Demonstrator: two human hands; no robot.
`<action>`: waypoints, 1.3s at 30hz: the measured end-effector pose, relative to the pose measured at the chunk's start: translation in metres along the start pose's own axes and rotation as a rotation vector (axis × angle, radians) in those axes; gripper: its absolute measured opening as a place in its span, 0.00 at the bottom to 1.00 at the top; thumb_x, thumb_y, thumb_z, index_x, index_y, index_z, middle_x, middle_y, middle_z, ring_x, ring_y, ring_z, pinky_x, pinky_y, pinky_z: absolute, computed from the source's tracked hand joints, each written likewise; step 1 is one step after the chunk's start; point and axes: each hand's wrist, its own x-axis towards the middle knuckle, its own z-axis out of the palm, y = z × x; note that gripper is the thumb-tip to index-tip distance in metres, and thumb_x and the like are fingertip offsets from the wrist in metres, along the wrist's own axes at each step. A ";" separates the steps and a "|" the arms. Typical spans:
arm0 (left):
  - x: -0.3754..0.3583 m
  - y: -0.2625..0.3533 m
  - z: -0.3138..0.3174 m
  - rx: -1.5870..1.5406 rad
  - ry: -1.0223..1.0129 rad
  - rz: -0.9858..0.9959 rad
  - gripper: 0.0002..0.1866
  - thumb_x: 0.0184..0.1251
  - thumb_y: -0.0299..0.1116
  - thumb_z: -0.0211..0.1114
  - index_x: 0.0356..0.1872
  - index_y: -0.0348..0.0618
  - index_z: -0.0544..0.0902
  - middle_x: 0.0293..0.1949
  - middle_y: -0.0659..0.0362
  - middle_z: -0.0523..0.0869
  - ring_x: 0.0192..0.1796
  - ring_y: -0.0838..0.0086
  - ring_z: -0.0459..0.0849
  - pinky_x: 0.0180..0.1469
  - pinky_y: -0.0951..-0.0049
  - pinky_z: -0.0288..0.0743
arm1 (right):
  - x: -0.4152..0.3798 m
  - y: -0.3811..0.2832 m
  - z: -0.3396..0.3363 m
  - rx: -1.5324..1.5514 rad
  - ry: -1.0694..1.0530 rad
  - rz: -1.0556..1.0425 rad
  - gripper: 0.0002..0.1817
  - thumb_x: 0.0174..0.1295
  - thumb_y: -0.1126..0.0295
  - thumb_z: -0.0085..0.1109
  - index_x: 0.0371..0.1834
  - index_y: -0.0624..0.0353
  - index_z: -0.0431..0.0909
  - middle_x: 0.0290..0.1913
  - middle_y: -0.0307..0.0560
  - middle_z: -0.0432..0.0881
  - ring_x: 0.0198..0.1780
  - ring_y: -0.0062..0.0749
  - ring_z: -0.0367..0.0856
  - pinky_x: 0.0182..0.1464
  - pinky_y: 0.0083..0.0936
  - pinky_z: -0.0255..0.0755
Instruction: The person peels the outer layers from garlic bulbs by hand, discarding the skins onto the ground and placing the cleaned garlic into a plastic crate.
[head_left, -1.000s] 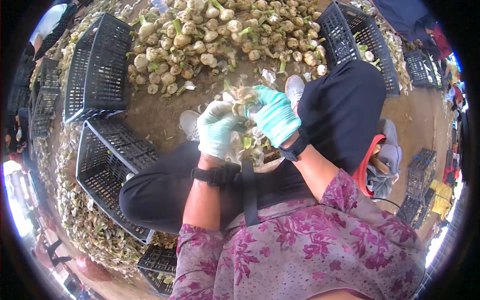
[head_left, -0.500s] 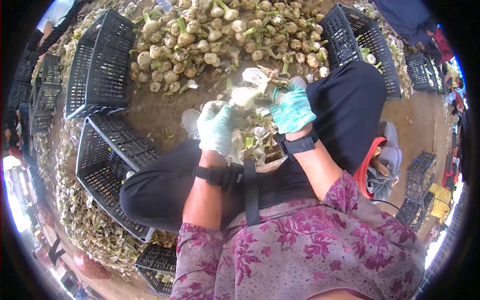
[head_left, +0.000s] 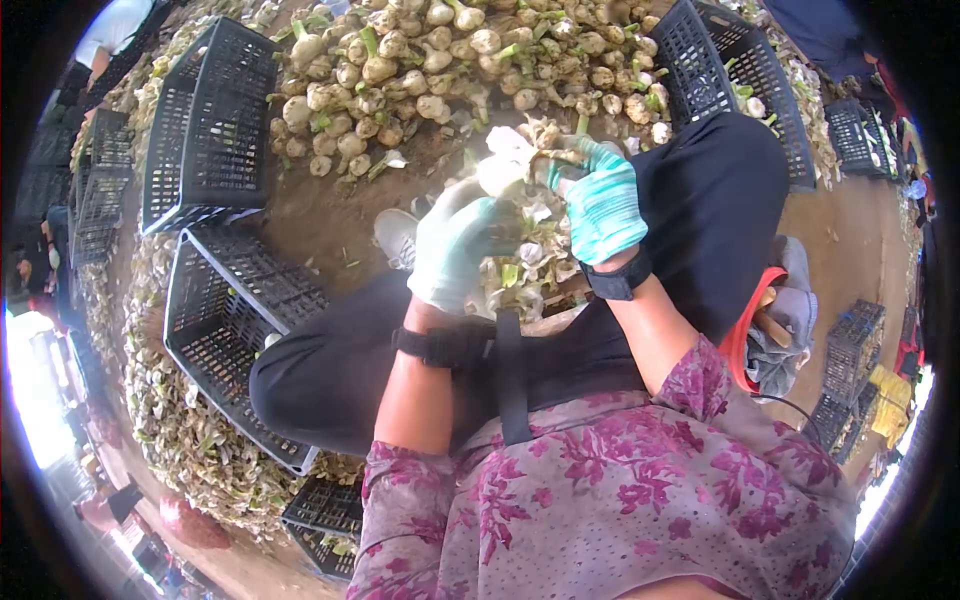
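Observation:
A white garlic bulb (head_left: 503,168) with dry, brownish loose skin hangs between my hands, above my lap. My right hand (head_left: 607,208), in a teal-striped glove, is closed at the bulb's dry end, fingertips pinched on it. My left hand (head_left: 452,250), in a pale green-white glove, is just below and left of the bulb. Its fingers are smeared by motion, close to the bulb's lower side. Beneath the hands, between my legs, lies a heap of peeled skins and leaf scraps (head_left: 525,265).
A large pile of untrimmed garlic (head_left: 420,75) covers the ground ahead. Black plastic crates stand at the left (head_left: 215,130), by my left knee (head_left: 235,330) and at the right (head_left: 735,85). Garlic husks (head_left: 190,420) spread along the left. A red-rimmed container with grey cloth (head_left: 775,330) sits at my right.
The left hand has turned and opened out somewhat beside the bulb, blurring. The bulb shows more bare white, with less loose skin on it. The whole view has shifted slightly.

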 end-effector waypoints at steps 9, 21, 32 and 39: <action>0.007 -0.001 -0.010 -0.205 -0.105 -0.047 0.17 0.45 0.27 0.52 0.39 0.31 0.72 0.33 0.53 0.78 0.31 0.65 0.78 0.35 0.69 0.74 | -0.012 -0.002 0.014 0.304 -0.166 0.086 0.14 0.44 0.78 0.55 0.37 0.66 0.73 0.30 0.44 0.79 0.30 0.24 0.76 0.33 0.17 0.68; 0.008 -0.008 -0.016 0.214 0.066 0.108 0.18 0.47 0.26 0.52 0.44 0.36 0.73 0.33 0.55 0.78 0.30 0.73 0.78 0.29 0.78 0.72 | 0.002 0.006 -0.006 -0.593 -0.079 -0.145 0.11 0.51 0.65 0.51 0.33 0.60 0.76 0.34 0.49 0.77 0.35 0.32 0.75 0.40 0.20 0.67; 0.001 -0.013 -0.007 0.373 0.120 0.131 0.08 0.53 0.29 0.59 0.32 0.36 0.77 0.25 0.61 0.79 0.26 0.82 0.74 0.29 0.84 0.68 | 0.004 0.008 -0.009 -1.035 -0.139 -0.551 0.09 0.50 0.71 0.48 0.33 0.60 0.75 0.33 0.47 0.78 0.37 0.35 0.75 0.38 0.21 0.69; 0.010 -0.011 -0.025 0.393 0.165 0.112 0.06 0.54 0.28 0.57 0.30 0.36 0.78 0.23 0.62 0.79 0.25 0.82 0.75 0.30 0.83 0.69 | 0.008 0.031 -0.011 0.126 -0.095 -0.064 0.11 0.51 0.77 0.48 0.39 0.68 0.70 0.37 0.49 0.77 0.34 0.31 0.77 0.35 0.23 0.73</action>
